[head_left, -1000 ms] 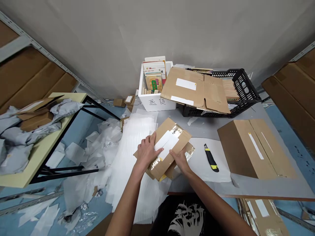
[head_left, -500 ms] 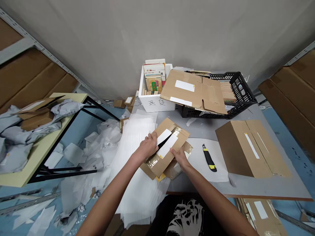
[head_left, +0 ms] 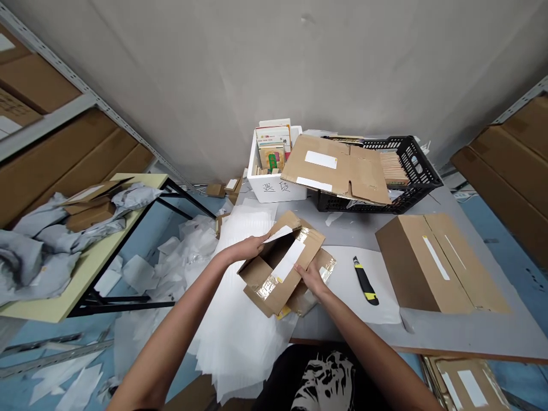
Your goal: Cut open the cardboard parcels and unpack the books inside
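Grey table (head_left: 351, 231) w/ box cutter (head_left: 365, 281) near opened carton (head_left: 274, 299).

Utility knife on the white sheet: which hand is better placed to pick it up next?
Probably the right hand: it rests on the cardboard box nearest the utility knife, while the left hand is farther away, lifting the flap.

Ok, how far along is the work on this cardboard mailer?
Done: the cardboard mailer has its taped flap open, and the utility knife lies on white paper. In hand: the left hand lifts that flap while the right hand steadies the mailer. Left: the carton beside them is shut, its seam untouched by either hand.
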{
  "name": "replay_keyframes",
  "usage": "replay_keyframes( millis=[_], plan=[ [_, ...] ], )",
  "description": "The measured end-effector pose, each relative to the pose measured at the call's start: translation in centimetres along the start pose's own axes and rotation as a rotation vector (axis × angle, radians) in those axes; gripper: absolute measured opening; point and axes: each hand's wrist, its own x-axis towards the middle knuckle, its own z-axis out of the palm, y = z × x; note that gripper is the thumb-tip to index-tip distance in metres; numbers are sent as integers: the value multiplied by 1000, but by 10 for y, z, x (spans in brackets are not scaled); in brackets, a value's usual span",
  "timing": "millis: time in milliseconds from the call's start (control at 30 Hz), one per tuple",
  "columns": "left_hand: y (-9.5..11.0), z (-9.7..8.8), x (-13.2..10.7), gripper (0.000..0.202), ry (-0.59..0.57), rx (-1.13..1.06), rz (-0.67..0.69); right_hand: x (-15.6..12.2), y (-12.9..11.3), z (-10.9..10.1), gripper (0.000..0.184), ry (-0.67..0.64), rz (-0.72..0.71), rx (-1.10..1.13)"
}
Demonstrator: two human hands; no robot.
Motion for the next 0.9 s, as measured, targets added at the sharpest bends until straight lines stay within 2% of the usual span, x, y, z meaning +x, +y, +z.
replay_keyframes(
  millis=[200, 400, 567, 633, 700, 800, 900],
  plan=[
    [-5, -13, -1, 61, -8, -143, 113, 1, 0, -2, 86, -21, -1, -2],
    [-13, -14, -6, 52, -14, -307, 75, 0, -4, -3, 92, -53, -46, 9],
    [-17, -16, -8, 50, -22, -296, 37, 0, -6, -4, 92, -79, -16, 11],
    [-6, -15, -6, 52, -43, -147, 36, 1, -7, -4, 93, -77, 11, -7],
    [15, -9, -1, 61, -16, 74, -36, 2, -7, -4, 94, -61, 27, -29],
    [56, 5, 17, 71, 116, 268, -158, 6, -7, -3, 93, -25, 32, -60],
    [90, 16, 41, 71, 248, 365, -99, 9, -4, -2, 90, 3, 20, -73]
  ],
)
